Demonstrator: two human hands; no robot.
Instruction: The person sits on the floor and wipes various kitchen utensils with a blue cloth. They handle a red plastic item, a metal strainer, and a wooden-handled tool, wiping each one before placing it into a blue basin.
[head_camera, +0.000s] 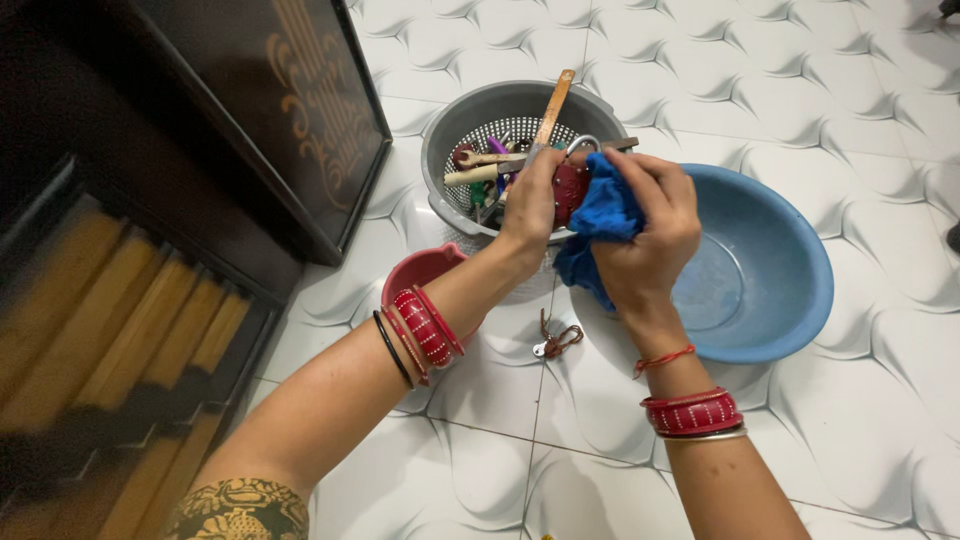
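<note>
Centrally, a grey colander basin (455, 135) holds a jumble of tools, among them a wooden-handled tool (552, 105); beside it on the right sits a blue plastic basin (790, 290), seemingly with nothing in it; a small red bowl (420, 272) shows behind the left wrist; all rest on a white patterned tile floor (850, 90), where a small key on a string (553, 340) lies, next to a dark cabinet (300, 110); the left hand (530, 205) is closed around a red padlock (570, 185) held over the colander's rim; the right hand (650, 235) has its fingers curled tight on a blue cloth (603, 215) pressed against the padlock.
</note>
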